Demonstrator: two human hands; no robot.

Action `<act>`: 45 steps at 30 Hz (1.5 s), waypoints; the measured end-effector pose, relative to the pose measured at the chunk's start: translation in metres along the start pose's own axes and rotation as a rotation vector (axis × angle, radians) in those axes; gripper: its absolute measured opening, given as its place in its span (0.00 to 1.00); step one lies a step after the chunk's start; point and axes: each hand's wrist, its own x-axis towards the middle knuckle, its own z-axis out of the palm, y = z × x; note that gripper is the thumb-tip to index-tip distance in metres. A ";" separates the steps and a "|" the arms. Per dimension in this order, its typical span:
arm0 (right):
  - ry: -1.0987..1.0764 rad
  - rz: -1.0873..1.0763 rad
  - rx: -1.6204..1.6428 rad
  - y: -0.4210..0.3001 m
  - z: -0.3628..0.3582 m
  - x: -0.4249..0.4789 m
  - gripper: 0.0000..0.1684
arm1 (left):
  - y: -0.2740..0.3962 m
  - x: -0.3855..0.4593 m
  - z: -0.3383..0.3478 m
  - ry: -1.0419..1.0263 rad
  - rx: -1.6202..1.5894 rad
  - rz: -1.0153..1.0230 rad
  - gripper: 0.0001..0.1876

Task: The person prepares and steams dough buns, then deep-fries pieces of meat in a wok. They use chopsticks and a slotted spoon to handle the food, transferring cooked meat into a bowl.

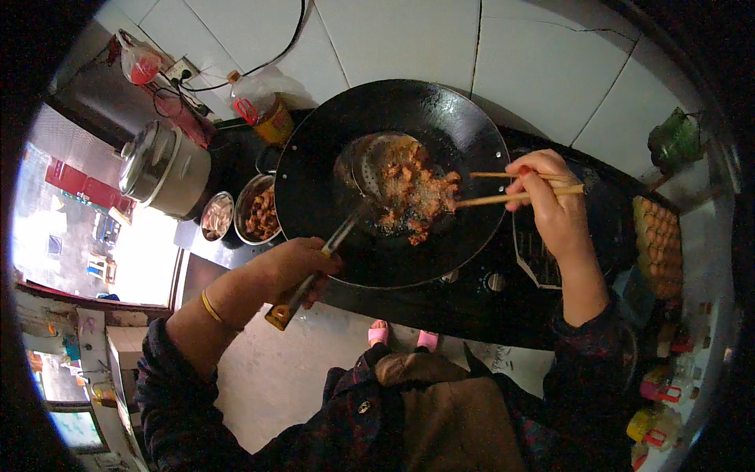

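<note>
A wide black wok (472,130) sits on the stove, with browned pieces of food (422,189) bubbling in the oil at its middle. My left hand (295,265) grips the handle of a perforated skimmer (342,230), whose round metal head dips into the oil at the left side of the food. Between the fingers of my right hand (545,194) is a pair of wooden chopsticks (489,199), spread apart. Their tips reach the right edge of the frying pieces; whether they pinch one, I cannot tell.
Left of the wok stand a metal bowl of browned pieces (259,215), a smaller bowl of pale pieces (217,217), a lidded pot (177,171) and an oil bottle (265,115). At right are stove knobs (495,282) and an egg tray (657,248). Tiled wall (401,41) rises behind.
</note>
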 end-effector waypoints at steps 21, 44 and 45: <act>-0.037 -0.240 -0.304 0.028 0.020 0.018 0.06 | -0.003 -0.011 0.011 -0.096 -0.130 -0.044 0.09; 0.003 0.048 -0.012 -0.028 0.060 -0.062 0.07 | -0.009 0.007 -0.083 -0.213 0.060 0.179 0.08; 0.032 0.047 -0.019 -0.022 0.068 -0.064 0.07 | -0.007 0.004 -0.087 -0.176 0.129 0.159 0.08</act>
